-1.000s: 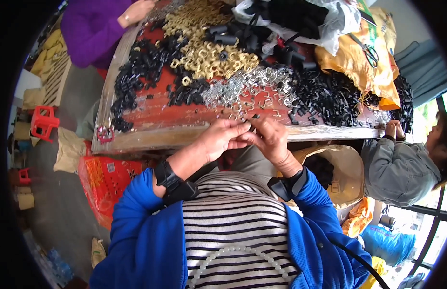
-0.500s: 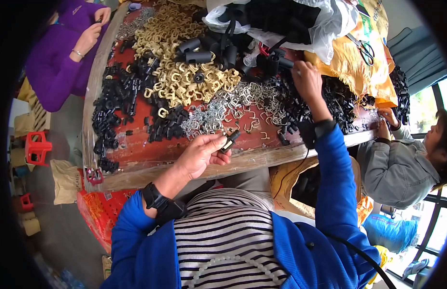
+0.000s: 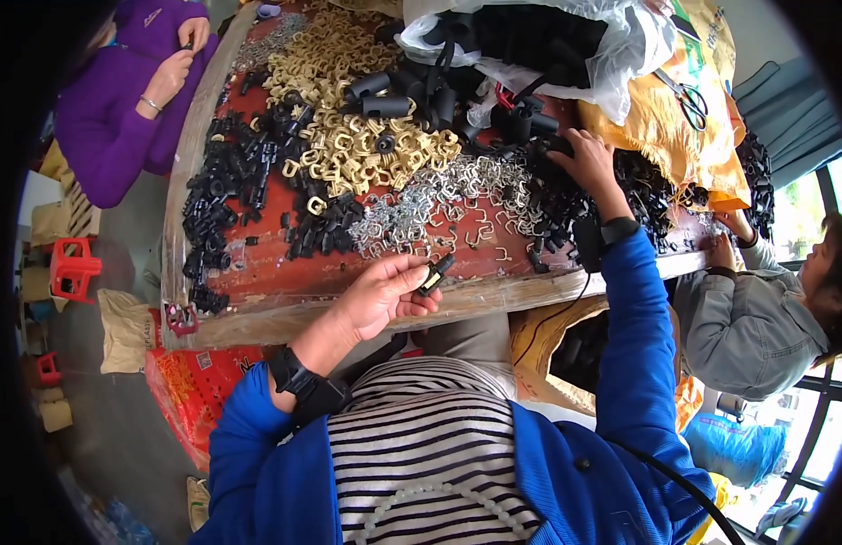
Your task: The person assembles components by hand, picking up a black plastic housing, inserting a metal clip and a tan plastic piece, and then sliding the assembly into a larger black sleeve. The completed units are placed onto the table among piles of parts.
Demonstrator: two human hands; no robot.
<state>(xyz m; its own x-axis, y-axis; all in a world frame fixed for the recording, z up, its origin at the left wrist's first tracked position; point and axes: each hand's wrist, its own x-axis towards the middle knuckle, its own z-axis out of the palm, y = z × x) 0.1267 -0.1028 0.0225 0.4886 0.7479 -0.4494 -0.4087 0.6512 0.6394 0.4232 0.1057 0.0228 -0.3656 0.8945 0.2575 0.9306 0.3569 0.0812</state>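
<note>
Over the near table edge, my left hand (image 3: 385, 292) pinches a small black plastic part (image 3: 435, 274) with a brass-coloured piece showing in its side. Farther right, my right hand (image 3: 589, 165) is over the pile of black parts (image 3: 553, 213), fingers bent around something dark that I cannot make out. Just beyond it lie several black tubes (image 3: 527, 120). A heap of silver wire clips (image 3: 466, 186) spreads between my hands, and brass-coloured U-shaped clips (image 3: 335, 100) are piled behind it.
A white plastic bag (image 3: 612, 54) of black tubes stands at the back. Scissors (image 3: 689, 100) lie on a yellow woven sack (image 3: 657, 136). Small black parts (image 3: 208, 209) cover the table's left side. A purple-sleeved person works at left, a grey-jacketed person (image 3: 748, 318) at right.
My right hand has come slightly nearer, away from the black tubes and onto the pile of small black parts. My left hand keeps its pinch on the black part, which has tilted slightly.
</note>
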